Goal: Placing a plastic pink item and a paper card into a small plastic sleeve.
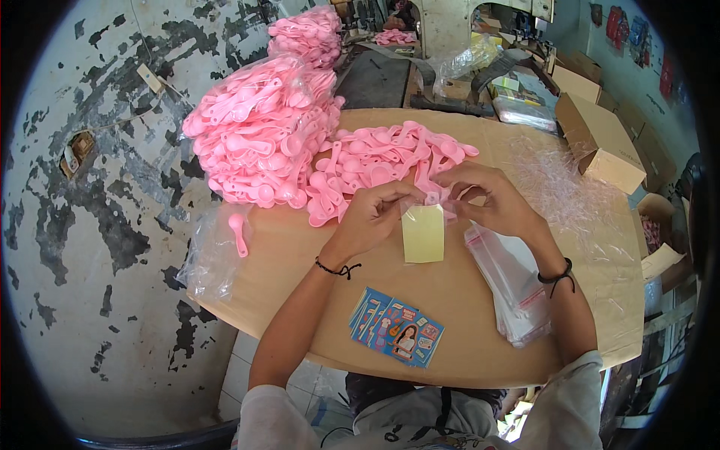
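My left hand (pixel 367 219) and my right hand (pixel 496 201) face each other over the middle of the table. Between them hangs a small clear plastic bag with a pale yellow card (pixel 424 235) in it. The fingertips of both hands pinch the bag near its upper end. Just beyond my fingers lies a loose heap of pink plastic spoons (pixel 375 159). A stack of flat clear bags (pixel 511 289) rests under my right forearm. Closer to my body, several blue printed cards (pixel 397 328) lie fanned out.
Big clear sacks of pink spoons (pixel 255 135) tower at the left back. One pink spoon (pixel 238 234) lies alone by crumpled plastic film (pixel 206 255). Clear plastic scraps (pixel 559 184) and an open cardboard box (pixel 600 142) are at the right. A sewing machine (pixel 444 30) stands behind.
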### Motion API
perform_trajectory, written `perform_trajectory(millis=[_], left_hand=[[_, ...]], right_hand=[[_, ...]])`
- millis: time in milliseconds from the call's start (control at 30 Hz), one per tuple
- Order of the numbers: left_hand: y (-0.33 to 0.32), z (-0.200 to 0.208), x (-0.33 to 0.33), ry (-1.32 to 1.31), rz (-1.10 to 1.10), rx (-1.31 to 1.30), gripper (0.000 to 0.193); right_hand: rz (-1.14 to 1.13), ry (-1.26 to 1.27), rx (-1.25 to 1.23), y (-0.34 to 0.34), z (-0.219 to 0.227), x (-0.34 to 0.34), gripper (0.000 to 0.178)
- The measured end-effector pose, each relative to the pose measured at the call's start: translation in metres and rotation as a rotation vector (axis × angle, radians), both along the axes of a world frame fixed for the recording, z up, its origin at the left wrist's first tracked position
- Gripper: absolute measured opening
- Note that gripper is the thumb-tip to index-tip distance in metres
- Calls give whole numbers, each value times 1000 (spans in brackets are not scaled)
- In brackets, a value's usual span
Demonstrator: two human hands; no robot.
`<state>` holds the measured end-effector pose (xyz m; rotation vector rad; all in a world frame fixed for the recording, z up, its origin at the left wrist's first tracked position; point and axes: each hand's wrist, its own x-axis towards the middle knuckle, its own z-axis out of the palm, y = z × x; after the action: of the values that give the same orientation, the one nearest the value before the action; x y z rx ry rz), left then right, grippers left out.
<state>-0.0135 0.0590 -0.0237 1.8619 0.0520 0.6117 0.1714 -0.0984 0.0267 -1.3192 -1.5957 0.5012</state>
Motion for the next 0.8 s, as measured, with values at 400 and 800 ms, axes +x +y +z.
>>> perform_trajectory(millis=[400, 800], left_hand=[[16, -5, -13, 97, -29, 24, 9], [-18, -1, 5, -192, -171, -213, 29]], right_hand=[[72, -229, 7, 4, -8, 9, 31], [-154, -231, -138, -32, 47, -15, 21]])
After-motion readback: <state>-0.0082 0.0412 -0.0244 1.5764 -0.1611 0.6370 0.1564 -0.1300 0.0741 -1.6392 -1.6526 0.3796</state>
